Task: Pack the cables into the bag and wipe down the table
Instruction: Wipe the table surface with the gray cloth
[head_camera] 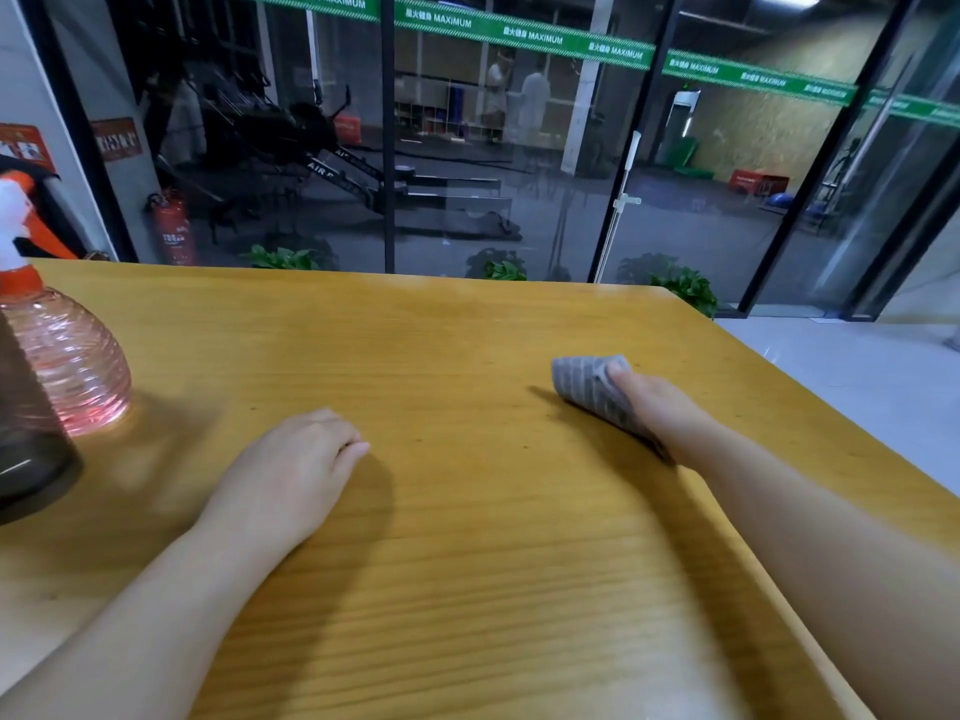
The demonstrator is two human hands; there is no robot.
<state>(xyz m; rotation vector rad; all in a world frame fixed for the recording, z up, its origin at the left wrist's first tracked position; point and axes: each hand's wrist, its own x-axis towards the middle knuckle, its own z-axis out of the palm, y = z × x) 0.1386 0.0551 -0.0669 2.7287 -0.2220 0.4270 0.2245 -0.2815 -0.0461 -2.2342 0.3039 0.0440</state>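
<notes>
A yellow wooden table (467,511) fills the lower view. My right hand (660,407) holds a grey striped cloth (592,387) against the table top near the right edge, with the thumb on top of the cloth. My left hand (291,470) rests on the table left of centre, its fingers loosely curled and holding nothing. No cables or bag are in view.
A pink ribbed spray bottle (67,356) with a white and orange trigger stands at the table's left edge, a dark container (26,444) in front of it. Glass walls (519,148) rise behind the far edge. The right edge drops to a tiled floor (857,376).
</notes>
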